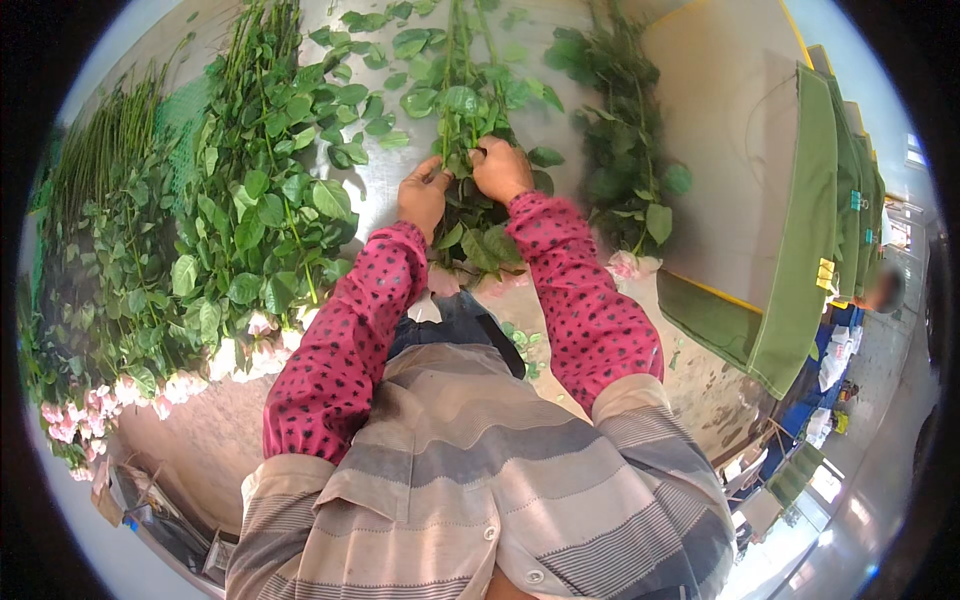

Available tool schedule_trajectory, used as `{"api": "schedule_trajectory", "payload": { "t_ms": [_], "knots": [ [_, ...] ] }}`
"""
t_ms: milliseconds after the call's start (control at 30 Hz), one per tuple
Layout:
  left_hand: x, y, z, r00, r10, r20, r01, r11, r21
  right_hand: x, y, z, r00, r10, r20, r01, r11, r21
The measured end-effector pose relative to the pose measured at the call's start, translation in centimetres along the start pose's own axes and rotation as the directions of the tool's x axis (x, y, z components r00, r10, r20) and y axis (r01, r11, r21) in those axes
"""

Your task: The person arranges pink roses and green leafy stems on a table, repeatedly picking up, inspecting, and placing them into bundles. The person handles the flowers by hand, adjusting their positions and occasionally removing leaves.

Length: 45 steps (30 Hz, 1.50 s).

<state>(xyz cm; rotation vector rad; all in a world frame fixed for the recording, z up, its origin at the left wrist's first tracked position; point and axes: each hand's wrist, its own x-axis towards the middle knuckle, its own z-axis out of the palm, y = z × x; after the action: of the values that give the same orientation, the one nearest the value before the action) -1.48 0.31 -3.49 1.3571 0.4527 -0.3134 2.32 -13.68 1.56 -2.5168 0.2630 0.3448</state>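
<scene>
The bunch [460, 105] lay in the middle of the desk [720, 150], its thin, straight green stems running away from the person, its broad, pointed leaves [490, 245] crowded under and around the hands, and its soft pale pink blooms [500, 283] toward the body. The left hand [425, 195] had its grip nearly closed, thumb and finger pinched at the bunch's left side; the right hand [503, 170] had its grip curled tight at the upper right, fingers bent in on the greenery. Whether either pinched a stem or a leaf, I could not tell. The sleeves [595, 300] were gathered pink cloth with dark spots, worn over a shirt [470, 430] of woven stripes in beige and grey, with round buttons. The desk was smooth and pale, edged in yellow at the right. Left of the hands, a thick heap of roses [255, 215] spread out, stems packed close, leaves glossy, ruffled blooms along the near end; green mesh [180, 120] showed among the stems. A darker, slimmer bundle [625, 130] lay to the right. Beyond it, matte green cloth [810, 230] hung in flat folds, with small clips [825, 273] on it. At the lower left, a box [150, 500] held dark items, too blurred to name. Loose leaves dotted the mottled tan floor [200, 440].
</scene>
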Motion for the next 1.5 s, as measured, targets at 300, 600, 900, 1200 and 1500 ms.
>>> {"api": "schedule_trajectory", "payload": {
  "t_ms": [300,600,900,1200,1500],
  "knots": [
    [-1.6,1.7,3.9,0.992,0.108,-0.064,-0.068,0.891,0.448,-1.2,0.5,-1.3,0.994,-0.043,-0.101,0.041,0.999,-0.023],
    [-3.7,5.2,-5.5,0.891,0.451,0.042,-0.367,0.666,0.649,-5.7,-8.7,-3.8,0.904,-0.38,-0.196,0.423,0.859,0.287],
    [-6.2,15.5,-27.2,0.799,0.537,-0.269,0.196,0.189,0.962,-5.9,-18.0,11.0,0.917,-0.364,0.165,0.27,0.868,0.416],
    [-4.6,16.6,-31.2,0.937,0.327,-0.122,0.013,0.317,0.948,-1.3,-19.7,15.5,0.922,-0.24,0.306,0.102,0.908,0.406],
    [-3.3,16.5,-32.1,0.958,0.274,-0.084,-0.147,0.721,0.677,-3.3,-22.4,11.2,0.795,-0.33,0.508,-0.358,0.422,0.833]
  ]
}}
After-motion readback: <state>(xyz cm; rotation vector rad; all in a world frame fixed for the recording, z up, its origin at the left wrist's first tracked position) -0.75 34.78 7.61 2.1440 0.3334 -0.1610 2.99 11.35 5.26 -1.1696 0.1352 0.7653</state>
